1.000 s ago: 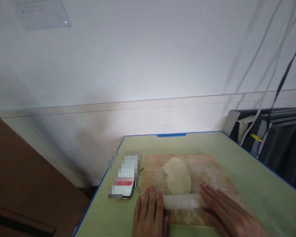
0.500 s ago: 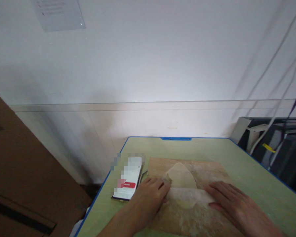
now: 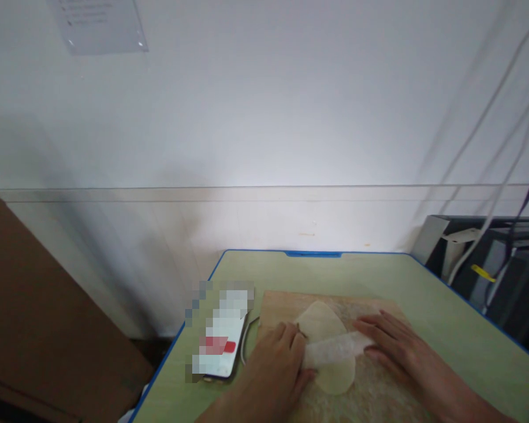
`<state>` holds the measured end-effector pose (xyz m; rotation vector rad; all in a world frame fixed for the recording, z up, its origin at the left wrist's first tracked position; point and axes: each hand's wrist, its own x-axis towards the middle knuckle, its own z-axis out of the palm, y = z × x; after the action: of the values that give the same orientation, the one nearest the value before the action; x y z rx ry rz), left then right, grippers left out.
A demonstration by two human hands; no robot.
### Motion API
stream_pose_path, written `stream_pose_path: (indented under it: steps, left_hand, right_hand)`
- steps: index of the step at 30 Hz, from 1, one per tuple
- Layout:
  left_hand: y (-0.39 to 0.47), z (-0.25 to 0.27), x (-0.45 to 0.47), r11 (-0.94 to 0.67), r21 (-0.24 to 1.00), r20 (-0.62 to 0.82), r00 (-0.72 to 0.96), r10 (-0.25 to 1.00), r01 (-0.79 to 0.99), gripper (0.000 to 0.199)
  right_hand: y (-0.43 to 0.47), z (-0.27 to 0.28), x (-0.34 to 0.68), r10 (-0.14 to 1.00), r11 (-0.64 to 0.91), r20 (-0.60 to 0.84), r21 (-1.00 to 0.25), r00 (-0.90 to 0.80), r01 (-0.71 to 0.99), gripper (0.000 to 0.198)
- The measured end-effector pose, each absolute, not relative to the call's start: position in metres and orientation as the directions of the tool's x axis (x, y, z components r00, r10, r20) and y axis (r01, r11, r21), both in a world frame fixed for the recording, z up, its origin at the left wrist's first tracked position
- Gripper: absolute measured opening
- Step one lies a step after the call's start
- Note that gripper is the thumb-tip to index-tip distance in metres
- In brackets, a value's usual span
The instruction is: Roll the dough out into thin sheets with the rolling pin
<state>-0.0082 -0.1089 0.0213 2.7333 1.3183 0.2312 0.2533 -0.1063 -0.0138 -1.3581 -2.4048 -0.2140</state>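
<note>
A pale, flour-dusted rolling pin (image 3: 335, 349) lies across a thin flat sheet of dough (image 3: 321, 320) on a wooden board (image 3: 277, 301). My left hand (image 3: 286, 355) is closed around the pin's left end, its fingers curled and its thumb on the near side. At the other end, my right hand (image 3: 392, 343) grips the pin between long fingers on top and a thumb below. The pin sits slightly tilted, its right end farther from me. Dough shows on both sides of it, with an uneven rounded outline.
The board rests on a green table (image 3: 352, 273) with a blue edge. Left of the board lies a phone (image 3: 227, 338), partly blurred out, with a cable (image 3: 245, 341) beside it. A white wall stands behind. Dark equipment (image 3: 515, 288) is at the right, a brown box (image 3: 39, 329) at the left.
The rolling pin has gone from nearly level to tilted, its right end now farther away. More dough shows on its near side. The whole view has shifted slightly.
</note>
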Motion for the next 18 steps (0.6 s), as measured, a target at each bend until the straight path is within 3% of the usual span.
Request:
stream_pose_path:
  steps: [4,8,11,14,16,18]
  left_hand:
    - [-0.116,0.005,-0.007,-0.588,0.159,0.062,0.586,0.808,0.793,0.030]
    - [-0.118,-0.004,-0.011,-0.602,0.216,0.078,0.601,0.796,0.769,0.025]
    - [-0.114,-0.001,-0.016,-0.609,0.454,0.157,0.615,0.773,0.650,0.024]
    - [-0.104,0.001,-0.023,-0.434,0.760,0.186,0.478,0.859,0.484,0.023]
    - [-0.094,0.001,-0.026,-0.288,0.845,0.144,0.327,0.934,0.451,0.029]
    - [-0.084,0.000,-0.027,-0.236,0.844,0.128,0.246,0.961,0.482,0.027]
  right_hand:
    - [-0.105,-0.010,0.251,0.785,0.540,0.391,-0.053,-0.480,0.840,0.035]
    - [-0.095,-0.006,0.248,0.709,0.619,0.403,0.037,-0.579,0.784,0.037]
    - [-0.082,-0.006,0.247,0.569,0.669,0.510,0.170,-0.646,0.723,0.038]
    - [-0.073,-0.009,0.253,0.403,0.670,0.602,0.320,-0.690,0.670,0.043]
    - [-0.071,-0.012,0.261,0.345,0.652,0.633,0.369,-0.693,0.662,0.039]
    - [-0.073,-0.015,0.269,0.323,0.653,0.664,0.359,-0.674,0.667,0.035]
